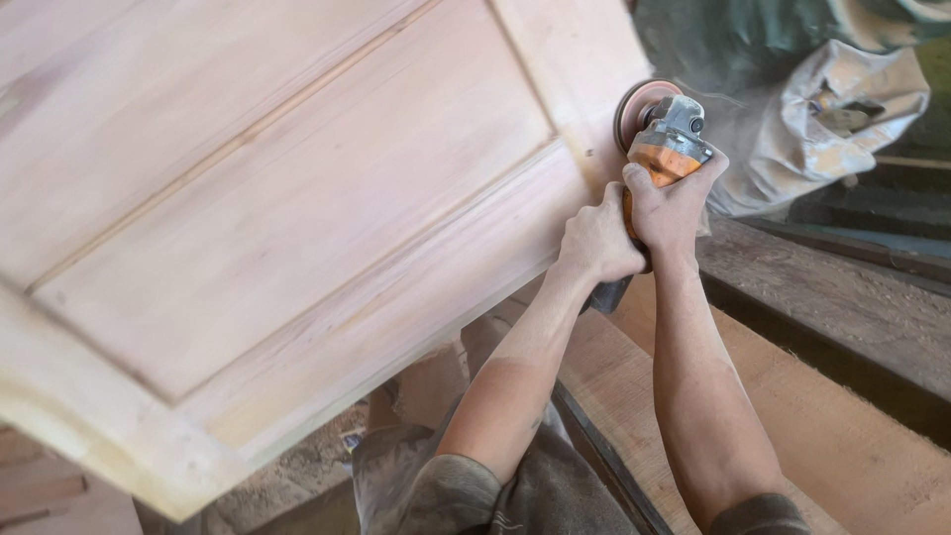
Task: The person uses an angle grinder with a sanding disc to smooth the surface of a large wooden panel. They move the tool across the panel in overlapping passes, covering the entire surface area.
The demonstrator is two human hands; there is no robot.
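Note:
A large pale wooden panelled door (297,218) fills the left and centre of the view, lying tilted. Both hands grip an orange and grey angle grinder (666,139) at the door's right edge. Its round sanding disc (634,107) presses against the edge of the wood. My right hand (674,203) wraps the orange body just behind the head. My left hand (597,241) clasps the rear of the tool's handle, right beside the other hand. Fine dust hangs around the disc.
Wooden planks (842,436) lie below and to the right of my arms. A dusty crumpled sack (832,119) sits at the top right beside dark boards (842,287). Sawdust covers the ground (297,476) under the door.

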